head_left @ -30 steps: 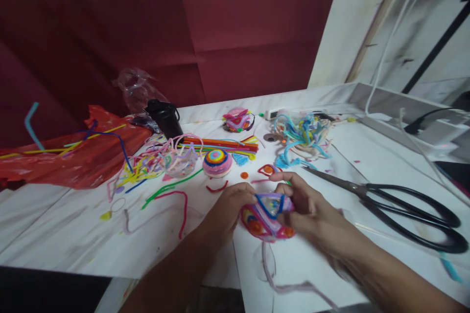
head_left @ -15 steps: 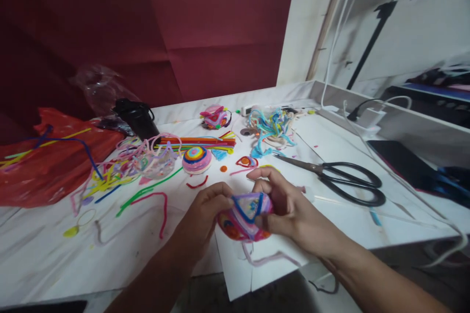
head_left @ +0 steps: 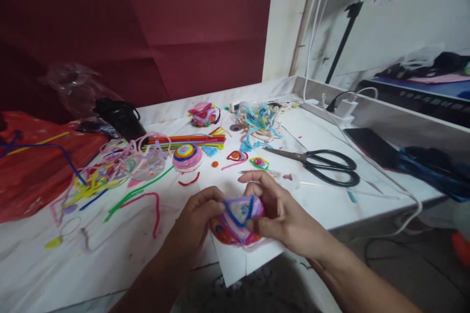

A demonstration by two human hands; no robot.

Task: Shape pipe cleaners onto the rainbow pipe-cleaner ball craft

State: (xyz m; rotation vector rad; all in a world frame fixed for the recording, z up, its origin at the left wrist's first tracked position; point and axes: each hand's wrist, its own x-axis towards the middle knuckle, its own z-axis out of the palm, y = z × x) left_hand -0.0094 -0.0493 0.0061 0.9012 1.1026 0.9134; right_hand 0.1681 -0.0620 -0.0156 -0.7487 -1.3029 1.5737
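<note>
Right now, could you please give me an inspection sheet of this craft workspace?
Surface: white marble-look table, strewn with craft scraps.
Job's things: pink and purple pipe-cleaner ornament with a blue triangle, held above the table's near edge.
Clutter: black-handled scissors, striped round pipe-cleaner disc, bundle of straight coloured pipe cleaners, light-blue pipe-cleaner tangle, red plastic bag, black pouch.
Grippers: left hand and right hand both grip the ornament.
Cables: white cable trailing off the table; white plug adapter.
Surroundings: dark red backdrop; white wall at right.
</note>
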